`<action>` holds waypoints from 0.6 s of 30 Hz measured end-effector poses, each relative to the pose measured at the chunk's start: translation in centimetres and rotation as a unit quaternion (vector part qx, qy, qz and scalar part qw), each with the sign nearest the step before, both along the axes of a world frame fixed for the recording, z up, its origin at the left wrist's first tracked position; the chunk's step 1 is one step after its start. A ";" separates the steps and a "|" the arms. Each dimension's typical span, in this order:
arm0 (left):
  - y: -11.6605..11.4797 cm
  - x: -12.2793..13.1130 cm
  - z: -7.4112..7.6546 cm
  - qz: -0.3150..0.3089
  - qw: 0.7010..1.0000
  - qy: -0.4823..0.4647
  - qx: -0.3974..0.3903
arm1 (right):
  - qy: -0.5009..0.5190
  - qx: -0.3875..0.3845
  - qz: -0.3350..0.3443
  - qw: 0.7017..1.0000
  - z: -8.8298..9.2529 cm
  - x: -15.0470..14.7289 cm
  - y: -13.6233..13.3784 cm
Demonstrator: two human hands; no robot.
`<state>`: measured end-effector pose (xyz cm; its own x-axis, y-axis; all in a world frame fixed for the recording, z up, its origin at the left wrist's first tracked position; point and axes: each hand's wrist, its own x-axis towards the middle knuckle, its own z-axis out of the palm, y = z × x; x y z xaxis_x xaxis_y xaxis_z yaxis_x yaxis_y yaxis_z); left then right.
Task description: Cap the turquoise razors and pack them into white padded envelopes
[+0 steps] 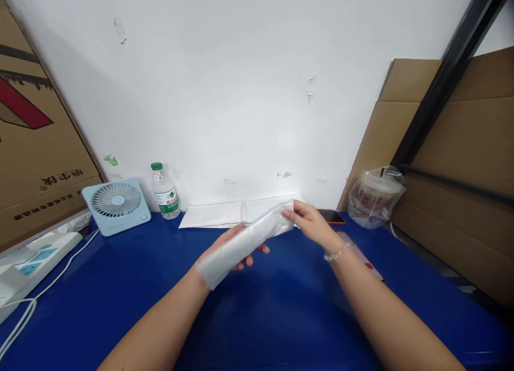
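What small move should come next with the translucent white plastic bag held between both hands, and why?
Probably draw the right hand away from the left hand to pull the translucent white plastic bag flat. It is bunched into a long roll above the blue table, the right fingers pinching its far end, the left under it.

Bag: thin translucent plastic, glossy, crinkled. Table cover: smooth blue, slight sheen. Boxes: matt brown cardboard. Fan: smooth plastic.

table blue | fan pale blue | bottle cap green | bag seemingly translucent white
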<state>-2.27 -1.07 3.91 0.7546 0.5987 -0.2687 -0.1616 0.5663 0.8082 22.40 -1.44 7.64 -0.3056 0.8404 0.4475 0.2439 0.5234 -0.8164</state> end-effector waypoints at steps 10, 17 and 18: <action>3.7 -1.8 -1.3 0.226 0.968 -0.105 -0.014 | -0.253 -0.018 -0.346 0.903 -2.6 2.9 10.1; 5.2 -1.6 -3.9 0.490 0.860 -0.015 -0.138 | -0.349 0.046 -0.412 0.841 -2.7 0.9 11.4; 5.2 -1.5 -4.1 0.499 0.854 -0.013 -0.145 | -0.360 0.097 -0.419 0.828 -2.6 0.0 10.9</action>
<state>-3.73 4.17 -0.15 -0.0855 0.8588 -0.5051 -0.6971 0.3106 0.6462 22.36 9.43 5.02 0.1011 0.8263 0.5541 0.9748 0.0289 -0.2210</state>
